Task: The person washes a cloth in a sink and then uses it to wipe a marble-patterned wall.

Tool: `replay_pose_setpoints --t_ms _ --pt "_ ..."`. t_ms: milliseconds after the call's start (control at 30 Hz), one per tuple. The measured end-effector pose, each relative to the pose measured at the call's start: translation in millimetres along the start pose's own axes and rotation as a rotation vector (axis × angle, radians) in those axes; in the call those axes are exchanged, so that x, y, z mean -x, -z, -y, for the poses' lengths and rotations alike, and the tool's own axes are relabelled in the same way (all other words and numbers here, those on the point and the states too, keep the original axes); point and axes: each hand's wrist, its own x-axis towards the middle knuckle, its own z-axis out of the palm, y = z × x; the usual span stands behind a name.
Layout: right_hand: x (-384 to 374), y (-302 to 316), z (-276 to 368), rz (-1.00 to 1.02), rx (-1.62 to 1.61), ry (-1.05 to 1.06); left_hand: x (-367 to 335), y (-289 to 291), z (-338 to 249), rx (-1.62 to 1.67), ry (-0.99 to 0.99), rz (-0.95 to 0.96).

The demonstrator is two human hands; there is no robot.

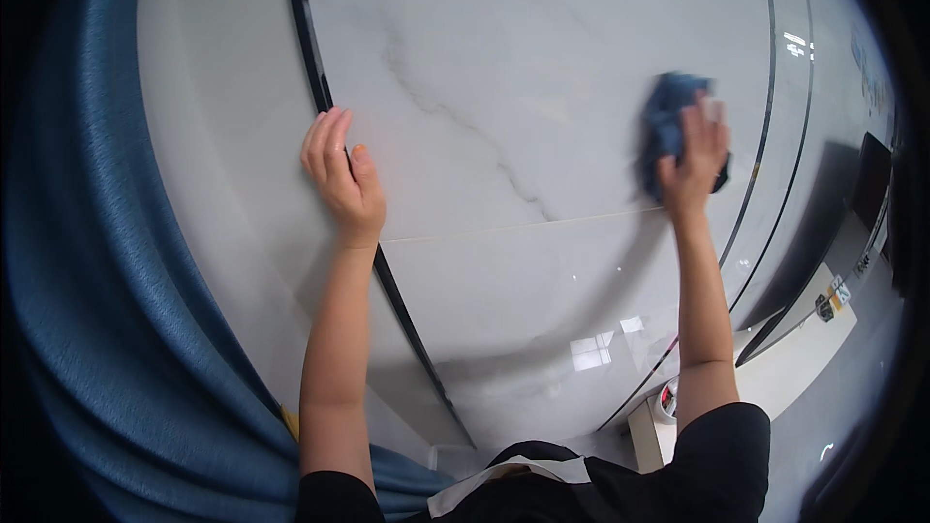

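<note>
My right hand (696,157) is pressed over a bunched dark blue cloth (663,126) against a glossy white marble-patterned wall panel (465,68). The hand and cloth are slightly blurred, and the cloth sticks out on both sides of the fingers. Over on the left, my left hand (344,179) rests against the black trim strip (308,34) at the panel's edge. Its fingers are extended with a slight bend, the thumb held apart, and nothing is in it.
A blue curtain (87,261) hangs at the far left beside a plain pale wall (208,116). Low on the right stands a long white cabinet (790,353) with a white cup of colourful items (666,401) on it. A dark screen (870,177) shows at the right.
</note>
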Motion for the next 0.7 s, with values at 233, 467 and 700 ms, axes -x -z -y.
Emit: replay_pose_setpoints --t_ms 233,467,700 --pt "61 -4 -137 -0.258 0.048 -0.578 4 -2 -7 0.152 0.121 -0.015" --pt "-40 -32 30 -0.262 -0.089 -0.273 6 3 -5 0.106 0.117 0.022" --pt "-124 -64 224 -0.03 -0.567 0.176 -9 -3 15 0.128 0.168 -0.033"
